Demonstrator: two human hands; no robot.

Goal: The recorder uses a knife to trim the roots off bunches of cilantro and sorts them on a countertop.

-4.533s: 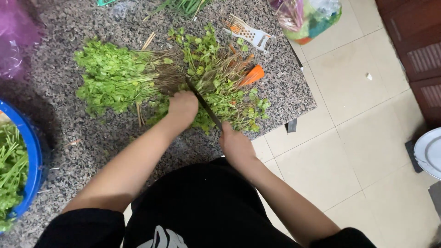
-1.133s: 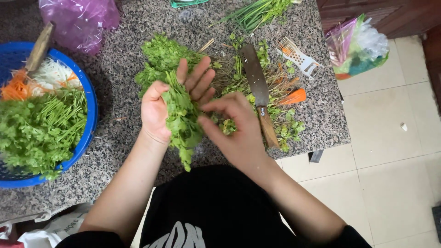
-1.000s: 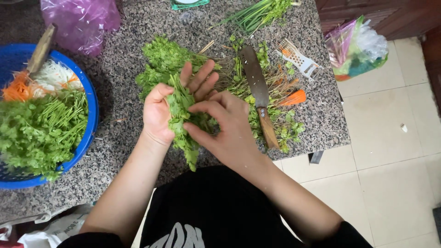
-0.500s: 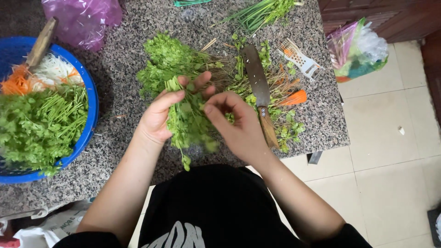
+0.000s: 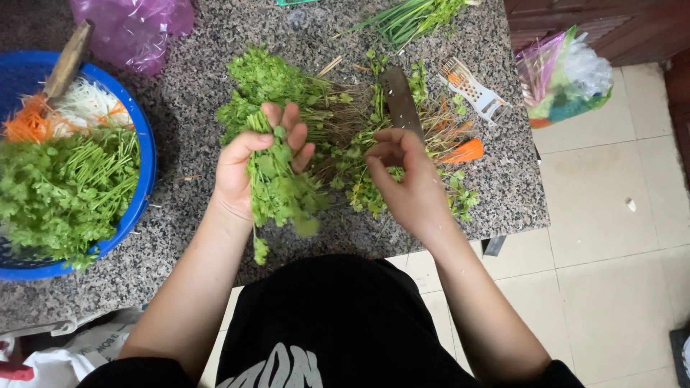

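Your left hand [image 5: 251,162] is closed round a bunch of herbs [image 5: 277,190], fingers curled over the top so the leafy ends hang below your palm toward you; held that way the stems stay gathered and the leaves fall free. Your right hand [image 5: 406,179] hangs just beside that bunch, loosely curled with finger and thumb drawn together; I cannot tell whether it pinches a sprig or nothing at all.

Beyond your grip lies one heap of uncut herbs [image 5: 287,90] on the counter [image 5: 180,151], stems pointing toward your right hand, likely so you can pull from the root end. One knife [image 5: 399,97] lies flat just past your right fingers, blade away from you, within easy reach. One piece of carrot [image 5: 463,151] and one peeler [image 5: 474,90] sit further right of it.

Well left of your grip stands one blue basket [image 5: 140,187] holding picked greens and shredded vegetables. Two plastic bags: a purple one [image 5: 136,29] beyond your left hand, another [image 5: 568,79] off the counter's right edge
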